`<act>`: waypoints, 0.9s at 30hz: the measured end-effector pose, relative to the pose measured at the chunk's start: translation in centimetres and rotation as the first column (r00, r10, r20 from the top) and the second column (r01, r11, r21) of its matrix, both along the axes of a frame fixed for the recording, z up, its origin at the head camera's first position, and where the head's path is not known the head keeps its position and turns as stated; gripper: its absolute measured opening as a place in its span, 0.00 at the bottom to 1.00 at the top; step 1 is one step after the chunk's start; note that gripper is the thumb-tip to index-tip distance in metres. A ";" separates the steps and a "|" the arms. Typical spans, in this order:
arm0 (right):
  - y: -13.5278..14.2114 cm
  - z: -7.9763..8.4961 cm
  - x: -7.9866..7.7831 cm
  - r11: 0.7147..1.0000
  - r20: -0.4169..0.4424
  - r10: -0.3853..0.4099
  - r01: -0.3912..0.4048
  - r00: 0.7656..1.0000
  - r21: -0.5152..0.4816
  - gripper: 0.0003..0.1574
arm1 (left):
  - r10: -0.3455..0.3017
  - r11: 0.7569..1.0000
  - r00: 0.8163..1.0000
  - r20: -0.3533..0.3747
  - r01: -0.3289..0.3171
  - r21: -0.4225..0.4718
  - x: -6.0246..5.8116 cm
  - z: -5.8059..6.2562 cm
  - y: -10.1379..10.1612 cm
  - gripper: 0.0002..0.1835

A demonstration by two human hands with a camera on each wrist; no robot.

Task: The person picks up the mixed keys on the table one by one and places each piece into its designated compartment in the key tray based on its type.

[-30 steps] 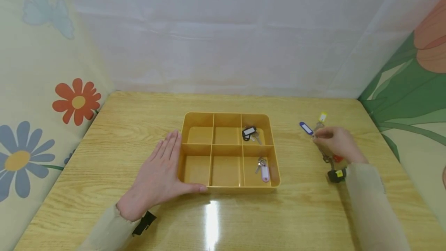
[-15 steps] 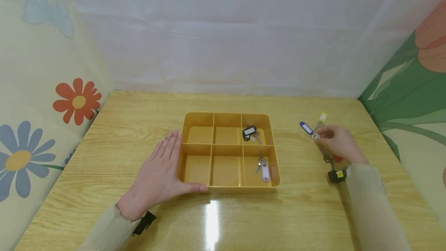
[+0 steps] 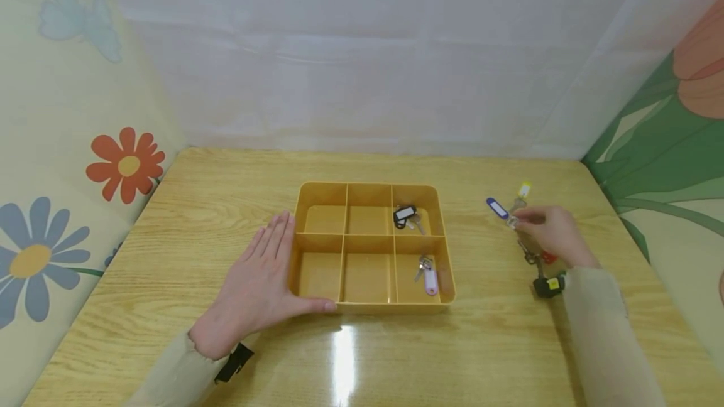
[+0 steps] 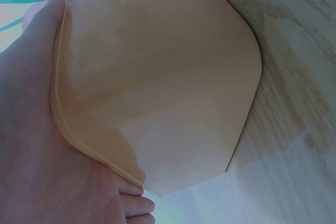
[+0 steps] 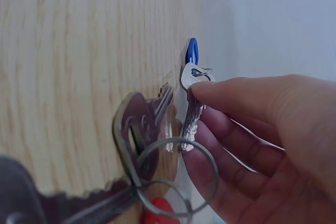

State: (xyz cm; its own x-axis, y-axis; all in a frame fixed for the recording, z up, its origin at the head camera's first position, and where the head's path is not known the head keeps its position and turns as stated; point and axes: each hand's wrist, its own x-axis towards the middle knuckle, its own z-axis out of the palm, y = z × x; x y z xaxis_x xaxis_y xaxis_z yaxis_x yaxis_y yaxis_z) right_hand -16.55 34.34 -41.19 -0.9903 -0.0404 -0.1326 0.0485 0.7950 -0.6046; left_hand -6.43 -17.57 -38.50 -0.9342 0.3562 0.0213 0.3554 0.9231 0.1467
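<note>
My left hand (image 3: 260,287) lies with straight fingers along the left wall of a yellow six-part box (image 3: 390,308), thumb on its front edge. To the right of the box, my right hand (image 3: 551,231) pinches a silver key (image 5: 190,77) between thumb and fingers. A ring through this key's head joins it to a blue tag (image 3: 498,208). In the box's back right compartment are keys with a black tag (image 3: 405,213). The front right one holds keys with a pale purple tag (image 3: 431,281).
Beyond my right hand lies a yellow tag (image 3: 525,190). Under and near the wrist are dark metal keys on a ring (image 5: 215,177), a red tag (image 3: 548,257) and a black-headed key (image 3: 547,287). A white sheet (image 3: 362,80) and flowered panels surround the wooden table (image 3: 226,181).
My right fingers have shifted slightly to the right on the silver key, so more of its head shows. My left hand and the box stay still.
</note>
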 end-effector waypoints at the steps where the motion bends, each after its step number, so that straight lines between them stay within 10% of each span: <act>1: 0.0 0.0 0.0 1.000 -0.001 0.000 0.000 1.000 -0.002 0.23 | 0.000 1.000 1.000 0.000 0.000 0.000 0.0 0.0 0.0 0.81; 27: 0.2 0.2 0.3 1.000 -0.073 -0.010 0.010 0.997 -0.004 0.18 | -0.004 1.000 1.000 0.002 0.004 0.006 0.0 0.1 0.0 0.81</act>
